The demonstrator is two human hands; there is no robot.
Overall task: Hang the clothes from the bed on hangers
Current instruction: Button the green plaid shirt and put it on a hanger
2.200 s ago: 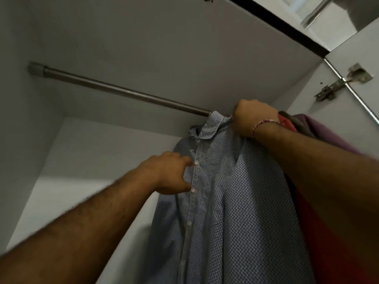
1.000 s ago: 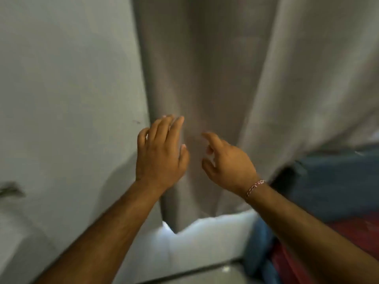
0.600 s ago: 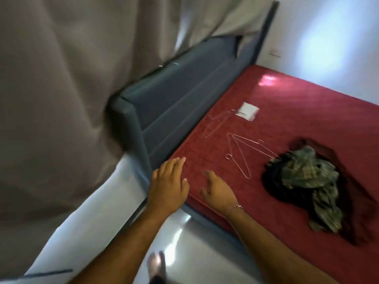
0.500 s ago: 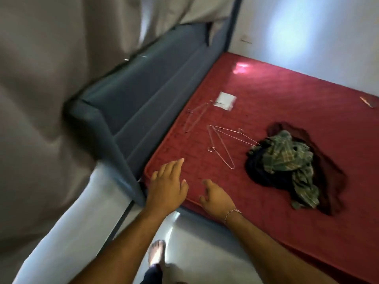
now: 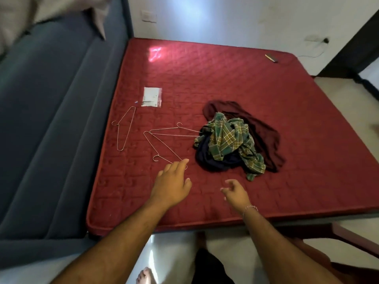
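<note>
Red quilted mattress (image 5: 235, 83) fills the centre of the frame, with a person's two bare forearms reaching over its near edge from the bottom. The left hand (image 5: 171, 184) is stretched forward with fingers straight and together, its fingertips at the lower end of the nearest thin wire hanger (image 5: 162, 149); whether they touch the wire cannot be told. The right hand (image 5: 235, 192), a beaded bracelet (image 5: 250, 208) at its wrist, hovers lower right of centre with fingers loosely curled; its grip holds nothing.

Right of centre lies a crumpled pile of clothes: a green-and-yellow checked shirt (image 5: 231, 140) on top, a dark navy garment (image 5: 213, 159) beneath it, and a maroon garment (image 5: 256, 128) spread behind and to the right. A second wire hanger (image 5: 174, 131) lies flat with one end touching the pile's left edge and its other end meeting the top of the nearest hanger. A third wire hanger (image 5: 125, 130) lies apart, near the mattress's left edge.

A small clear plastic packet (image 5: 152, 97) rests just above the third hanger (its contents too small to make out). A small dark oblong object (image 5: 271, 58) sits near the mattress's far right corner. A grey-blue padded headboard (image 5: 51, 119) runs down the left of the frame, pale fabric (image 5: 41, 9) draped over its upper left. A bare foot (image 5: 144, 276) stands on the glossy pale floor (image 5: 174, 253) at bottom centre.
</note>
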